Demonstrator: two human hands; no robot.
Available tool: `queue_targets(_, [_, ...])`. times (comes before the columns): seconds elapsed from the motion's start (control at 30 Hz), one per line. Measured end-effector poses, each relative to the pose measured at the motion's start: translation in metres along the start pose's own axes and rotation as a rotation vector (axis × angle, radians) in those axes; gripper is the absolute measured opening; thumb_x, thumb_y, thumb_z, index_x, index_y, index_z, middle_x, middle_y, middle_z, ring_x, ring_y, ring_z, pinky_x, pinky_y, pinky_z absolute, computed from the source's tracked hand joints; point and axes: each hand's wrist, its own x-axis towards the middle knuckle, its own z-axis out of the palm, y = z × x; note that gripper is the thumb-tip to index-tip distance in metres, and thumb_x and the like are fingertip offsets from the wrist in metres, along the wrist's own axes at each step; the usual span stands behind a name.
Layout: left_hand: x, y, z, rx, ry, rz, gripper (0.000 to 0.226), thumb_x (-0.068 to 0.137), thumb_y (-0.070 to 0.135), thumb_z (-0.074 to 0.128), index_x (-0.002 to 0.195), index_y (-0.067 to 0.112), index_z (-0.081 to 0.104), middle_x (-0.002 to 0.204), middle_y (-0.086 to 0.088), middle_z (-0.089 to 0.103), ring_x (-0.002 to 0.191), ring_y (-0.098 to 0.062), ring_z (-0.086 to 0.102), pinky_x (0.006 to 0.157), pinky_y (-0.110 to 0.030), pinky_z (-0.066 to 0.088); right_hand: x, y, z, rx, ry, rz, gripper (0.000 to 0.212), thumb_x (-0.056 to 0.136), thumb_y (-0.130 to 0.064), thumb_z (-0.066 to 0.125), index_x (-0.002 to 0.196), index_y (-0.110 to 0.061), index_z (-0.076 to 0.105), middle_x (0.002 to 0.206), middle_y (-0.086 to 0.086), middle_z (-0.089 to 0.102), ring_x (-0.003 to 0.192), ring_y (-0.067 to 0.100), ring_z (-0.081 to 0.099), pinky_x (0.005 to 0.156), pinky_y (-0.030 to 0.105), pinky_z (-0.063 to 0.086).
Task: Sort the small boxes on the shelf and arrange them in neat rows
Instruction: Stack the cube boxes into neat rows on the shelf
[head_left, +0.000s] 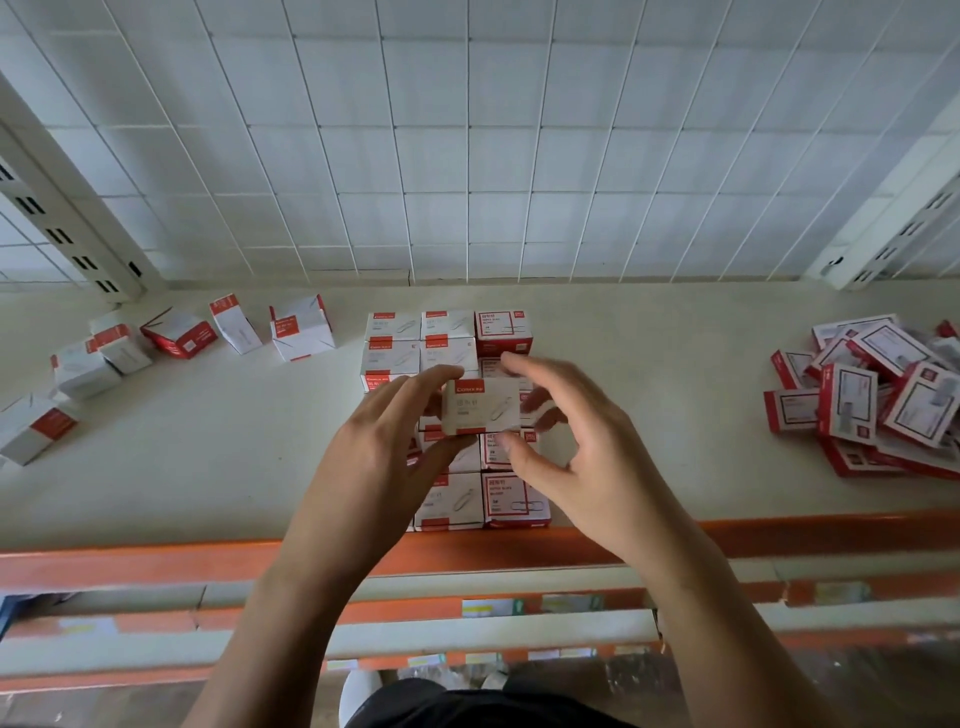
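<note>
Well left of neat block of white-and-red cardboard boxes (447, 332): tumbled loose white-and-red boxes (182, 332), unsorted.

Over block: left hand (379, 441) pinches small white red-labelled box (480, 405) at left end. Right hand (566, 441) curves round right end, grip unclear.

Well right of block: heap of flat red-edged boxes (872, 395).

Risk: skewed set-down knocks block's rows crooked; light pinch may slip.

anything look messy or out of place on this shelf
Yes: the loose boxes on the left lie scattered, tipped at odd angles, and the flat packs on the right sit in a jumbled heap. Only the centre block stands in neat rows.
</note>
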Motion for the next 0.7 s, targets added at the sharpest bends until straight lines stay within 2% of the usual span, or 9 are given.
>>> queue_targets(0.1, [-0.002,0.001,0.000,0.010,-0.006,-0.012,0.049,0.081,0.028,0.069,0.127,0.016,0.057,0.109,-0.004,0.068,0.095,-0.014,0.064,0.081,0.002,0.035,0.003,0.000,-0.001,-0.056,0.029,-0.124,0.050,0.085,-0.008,0.073,0.132,-0.011,0.055,0.134,0.000,0.054,0.126,0.011,0.052,0.104,0.031,0.047])
queue_targets(0.23, [-0.004,0.000,-0.004,-0.006,0.022,-0.016,0.054,0.081,0.037,0.067,0.130,0.019,0.056,0.107,0.002,0.067,0.092,-0.008,0.060,0.080,0.001,0.037,0.005,0.000,0.004,-0.079,0.066,-0.196,0.036,0.085,-0.004,0.073,0.120,-0.003,0.064,0.127,0.005,0.060,0.122,0.017,0.057,0.102,0.032,0.049])
queue_targets(0.3, [-0.005,-0.003,-0.007,0.002,0.023,-0.003,0.058,0.081,0.043,0.064,0.132,0.019,0.053,0.107,0.004,0.065,0.093,-0.005,0.056,0.082,-0.005,0.040,0.006,0.000,0.007,-0.079,0.083,-0.176,0.036,0.084,-0.003,0.073,0.119,-0.003,0.064,0.126,0.004,0.061,0.121,0.015,0.058,0.102,0.030,0.049])
queue_targets(0.43, [-0.007,-0.016,-0.018,0.046,0.023,0.010,0.063,0.084,0.050,0.065,0.135,0.017,0.050,0.111,0.003,0.063,0.101,-0.015,0.059,0.086,-0.031,0.051,0.011,-0.001,0.016,-0.131,0.101,-0.113,0.037,0.084,-0.005,0.072,0.120,-0.007,0.064,0.124,0.000,0.062,0.119,0.010,0.058,0.101,0.030,0.049])
queue_targets(0.57, [-0.011,-0.030,-0.026,0.082,-0.005,-0.020,0.064,0.082,0.057,0.063,0.130,0.016,0.055,0.117,-0.003,0.062,0.106,-0.023,0.060,0.084,-0.039,0.054,0.013,0.000,0.026,-0.158,0.097,-0.058,0.038,0.084,-0.005,0.073,0.121,-0.009,0.064,0.123,-0.002,0.063,0.116,0.009,0.059,0.100,0.029,0.050])
queue_targets(0.7, [-0.014,-0.042,-0.029,0.097,-0.039,-0.025,0.061,0.082,0.056,0.061,0.128,0.017,0.056,0.121,-0.002,0.061,0.109,-0.023,0.058,0.087,-0.040,0.054,0.015,-0.002,0.037,-0.172,0.099,-0.028,0.038,0.084,-0.006,0.073,0.121,-0.009,0.065,0.124,-0.002,0.063,0.118,0.009,0.059,0.103,0.027,0.048])
